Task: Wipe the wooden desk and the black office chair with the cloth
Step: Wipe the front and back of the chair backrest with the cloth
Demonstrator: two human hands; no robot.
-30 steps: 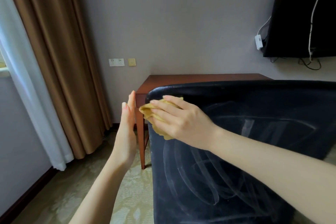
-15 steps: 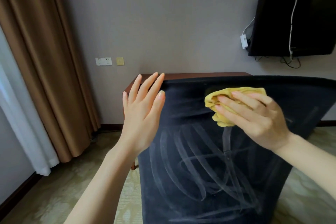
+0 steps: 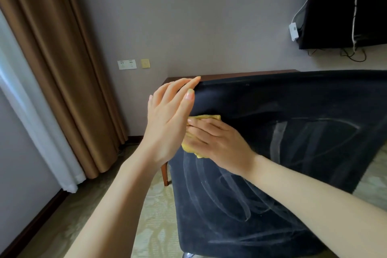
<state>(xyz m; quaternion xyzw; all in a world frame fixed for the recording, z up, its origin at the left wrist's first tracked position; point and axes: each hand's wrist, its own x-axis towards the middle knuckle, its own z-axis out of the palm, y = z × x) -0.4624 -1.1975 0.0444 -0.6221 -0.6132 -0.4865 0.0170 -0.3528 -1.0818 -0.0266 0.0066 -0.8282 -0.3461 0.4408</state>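
Right hand (image 3: pixel 222 144): we see its fingers nearly straight, slightly apart, pressing on the cloth.
Cloth: crumpled yellow cloth (image 3: pixel 206 118), on the chair back near its left edge.
Left hand (image 3: pixel 167 123): fingers straight, together, tips at the chair's top left corner.
Chair: black padded office chair (image 3: pixel 293 132), pale streaks across it.
Desk: reddish-brown wooden desk (image 3: pixel 230 74), behind the chair.

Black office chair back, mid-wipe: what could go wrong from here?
1. The left hand lies with straight fingers at the top corner of the black padded chair back, not gripping; the chair might turn under pressure.
2. The right hand presses the bunched yellow cloth close to the back's left edge, beside the left hand; a stroke could slip off.
3. The back shows pale streaks; the cloth may be smearing rather than cleaning.
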